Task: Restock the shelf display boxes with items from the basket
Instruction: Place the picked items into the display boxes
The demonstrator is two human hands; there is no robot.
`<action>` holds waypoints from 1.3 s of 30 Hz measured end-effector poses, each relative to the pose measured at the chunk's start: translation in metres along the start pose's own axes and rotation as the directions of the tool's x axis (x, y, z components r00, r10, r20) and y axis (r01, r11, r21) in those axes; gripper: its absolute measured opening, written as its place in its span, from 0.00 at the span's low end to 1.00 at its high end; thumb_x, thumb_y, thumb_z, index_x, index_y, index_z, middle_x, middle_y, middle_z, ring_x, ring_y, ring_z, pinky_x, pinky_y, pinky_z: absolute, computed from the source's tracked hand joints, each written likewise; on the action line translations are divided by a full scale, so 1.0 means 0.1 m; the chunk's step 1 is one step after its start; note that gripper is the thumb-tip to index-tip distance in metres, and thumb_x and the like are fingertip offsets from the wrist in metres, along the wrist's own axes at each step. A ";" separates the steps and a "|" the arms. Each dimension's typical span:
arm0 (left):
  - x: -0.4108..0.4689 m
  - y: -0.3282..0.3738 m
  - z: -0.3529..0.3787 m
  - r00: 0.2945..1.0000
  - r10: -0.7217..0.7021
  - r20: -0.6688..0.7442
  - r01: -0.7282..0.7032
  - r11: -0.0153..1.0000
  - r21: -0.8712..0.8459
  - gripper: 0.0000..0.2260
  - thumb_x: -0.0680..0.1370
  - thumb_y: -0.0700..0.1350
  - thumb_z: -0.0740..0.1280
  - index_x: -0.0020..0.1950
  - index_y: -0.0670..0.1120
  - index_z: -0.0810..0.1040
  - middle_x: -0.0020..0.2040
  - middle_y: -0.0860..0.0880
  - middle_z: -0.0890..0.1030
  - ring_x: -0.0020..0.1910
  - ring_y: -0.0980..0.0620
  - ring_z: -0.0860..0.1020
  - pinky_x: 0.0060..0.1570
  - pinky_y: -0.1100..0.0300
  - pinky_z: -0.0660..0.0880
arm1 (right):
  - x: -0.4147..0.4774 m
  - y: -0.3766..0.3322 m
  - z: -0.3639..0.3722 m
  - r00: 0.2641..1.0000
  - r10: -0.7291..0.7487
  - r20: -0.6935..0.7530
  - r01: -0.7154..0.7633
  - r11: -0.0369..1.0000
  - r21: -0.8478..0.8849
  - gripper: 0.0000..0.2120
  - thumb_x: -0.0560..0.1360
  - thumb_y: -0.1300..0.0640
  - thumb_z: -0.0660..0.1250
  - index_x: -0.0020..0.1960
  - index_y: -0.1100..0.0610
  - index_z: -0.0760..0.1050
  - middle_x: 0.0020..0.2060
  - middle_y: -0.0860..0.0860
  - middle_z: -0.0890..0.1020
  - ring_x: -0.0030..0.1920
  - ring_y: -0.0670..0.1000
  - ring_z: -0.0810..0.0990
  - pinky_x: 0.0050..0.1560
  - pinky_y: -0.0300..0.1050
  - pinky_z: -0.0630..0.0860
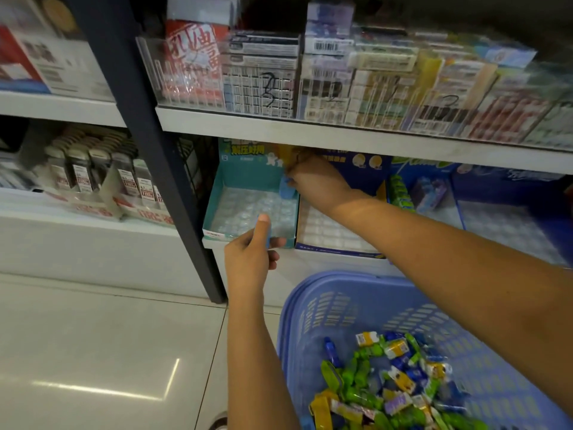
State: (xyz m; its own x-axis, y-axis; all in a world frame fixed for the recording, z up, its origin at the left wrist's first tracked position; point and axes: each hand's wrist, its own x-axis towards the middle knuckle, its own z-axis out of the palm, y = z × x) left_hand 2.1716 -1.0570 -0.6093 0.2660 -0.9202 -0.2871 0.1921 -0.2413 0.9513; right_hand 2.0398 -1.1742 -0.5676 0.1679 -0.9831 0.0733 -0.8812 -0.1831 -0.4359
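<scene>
Clearly the work at this moment is filling the teal box (217,193), which sits at the left end of the lower shelf and looks almost bare. The right hand (313,181) reaches across to the box's back right corner, under the upper shelf (341,135). Its grip is closed in a pinch on the top of a blue packet (286,188), which stands upright on the clear tray (248,209) against the side wall. Starting in a back corner makes sense, since later rows can then go in front without reaching over stock.

The left hand (249,256) waits at the front edge of the same box, thumb up. Its grip is closed on a second blue packet (267,235), held upright and ready to be passed or set down next.

The basket (291,305) stands on the floor just below the shelf, close under both arms, so each refill is a short reach. It holds a heap of mixed sweets (387,383), green, yellow and blue. The neighbouring box (328,231) to the right also shows bare slots, so I judge the restocking to be at an early stage.
</scene>
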 end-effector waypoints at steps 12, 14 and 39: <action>-0.07 0.14 -0.06 0.990 -0.075 0.120 0.104 0.961 -0.257 0.22 0.79 0.60 0.58 0.52 0.43 0.80 0.40 0.44 0.85 0.22 0.58 0.68 0.21 0.68 0.67 | -0.24 -0.29 -0.15 0.995 -0.043 0.091 0.051 0.994 -0.099 0.19 0.79 0.53 0.61 0.68 0.56 0.69 0.65 0.56 0.71 0.62 0.54 0.72 0.58 0.41 0.69; -0.06 0.15 -0.07 0.991 -0.081 0.109 0.108 0.957 -0.268 0.22 0.79 0.61 0.58 0.50 0.43 0.80 0.38 0.43 0.85 0.22 0.58 0.68 0.21 0.68 0.67 | -0.46 -0.31 -0.21 0.980 -0.106 0.168 0.050 0.949 0.310 0.17 0.78 0.51 0.63 0.66 0.52 0.73 0.61 0.52 0.77 0.54 0.46 0.76 0.53 0.38 0.73; -0.08 -0.24 0.17 0.807 0.424 0.411 -0.561 0.332 0.758 0.22 0.80 0.50 0.61 0.72 0.44 0.67 0.71 0.48 0.68 0.72 0.52 0.61 0.72 0.59 0.36 | -0.18 -0.08 0.07 0.989 -0.141 -0.056 0.140 0.990 -0.010 0.15 0.78 0.54 0.63 0.62 0.60 0.77 0.63 0.58 0.77 0.63 0.57 0.74 0.64 0.46 0.68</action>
State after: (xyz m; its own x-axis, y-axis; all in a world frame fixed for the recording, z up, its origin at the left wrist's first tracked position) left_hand 2.1493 -1.0491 -0.6276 -0.0922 -0.9715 0.2184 -0.8018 0.2025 0.5623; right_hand 2.0463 -1.1546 -0.5715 0.2654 -0.9465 0.1836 -0.8532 -0.3192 -0.4126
